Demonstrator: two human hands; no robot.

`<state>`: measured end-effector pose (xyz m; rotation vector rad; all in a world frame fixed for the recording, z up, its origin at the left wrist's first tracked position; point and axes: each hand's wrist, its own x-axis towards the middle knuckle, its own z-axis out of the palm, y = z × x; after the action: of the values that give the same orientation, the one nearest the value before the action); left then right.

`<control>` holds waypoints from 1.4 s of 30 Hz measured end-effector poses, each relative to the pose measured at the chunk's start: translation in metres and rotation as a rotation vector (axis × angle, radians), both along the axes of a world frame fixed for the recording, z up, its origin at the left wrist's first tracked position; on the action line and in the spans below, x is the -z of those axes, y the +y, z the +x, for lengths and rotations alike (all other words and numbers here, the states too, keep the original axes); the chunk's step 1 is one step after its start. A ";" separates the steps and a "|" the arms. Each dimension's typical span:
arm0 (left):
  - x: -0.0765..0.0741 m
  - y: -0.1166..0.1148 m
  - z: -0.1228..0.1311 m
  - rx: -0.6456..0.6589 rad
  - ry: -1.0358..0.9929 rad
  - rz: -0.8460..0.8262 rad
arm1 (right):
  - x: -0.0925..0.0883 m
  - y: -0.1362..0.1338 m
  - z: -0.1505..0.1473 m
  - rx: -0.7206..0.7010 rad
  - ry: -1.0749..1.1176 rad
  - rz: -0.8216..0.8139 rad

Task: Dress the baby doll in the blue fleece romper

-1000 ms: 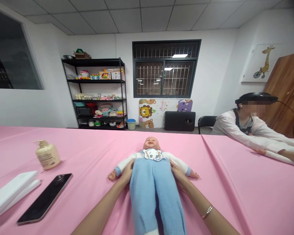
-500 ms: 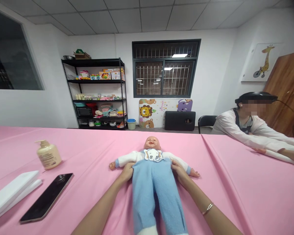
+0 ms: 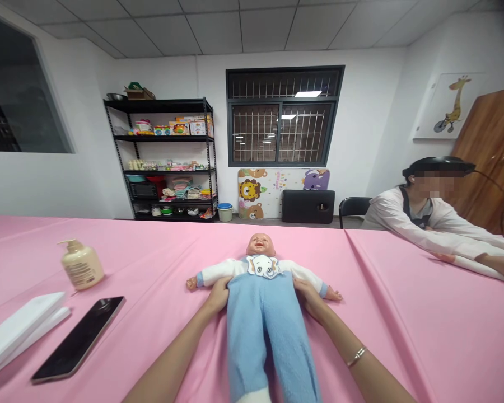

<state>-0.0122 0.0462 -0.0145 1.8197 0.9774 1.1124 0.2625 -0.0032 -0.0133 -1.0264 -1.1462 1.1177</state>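
A baby doll (image 3: 260, 245) lies on its back, head away from me and arms spread out. It wears a white-sleeved top with an elephant patch (image 3: 263, 266) on the chest and fuzzy light-blue trousers (image 3: 262, 308). My left hand (image 3: 219, 293) is closed on the trousers' waist at the doll's side, its fingertips partly hidden by the cloth. On the other side, my right hand (image 3: 307, 294) grips the waist just below the doll's arm. The lower ends of the legs run out of the picture.
A pink cloth (image 3: 151, 263) covers the table. To the left are a pump bottle (image 3: 82, 266), a dark phone (image 3: 79, 338) and a white device (image 3: 23, 330). Another person (image 3: 428, 218) leans over the table at the right. A black shelf (image 3: 163, 137) stands against the back wall.
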 end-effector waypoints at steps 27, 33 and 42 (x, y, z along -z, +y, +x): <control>-0.003 -0.001 0.001 -0.079 -0.123 -0.017 | 0.021 0.014 0.008 -0.087 0.239 -0.081; -0.006 -0.004 0.002 -0.084 -0.106 -0.029 | 0.029 0.020 0.012 -0.104 0.229 -0.100; -0.009 -0.006 0.002 -0.090 -0.100 0.010 | 0.025 0.018 0.010 -0.130 0.275 -0.126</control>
<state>-0.0098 0.0405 -0.0058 1.7251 1.0050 1.2526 0.2727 0.0144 -0.0379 -0.8698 -0.9410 1.4021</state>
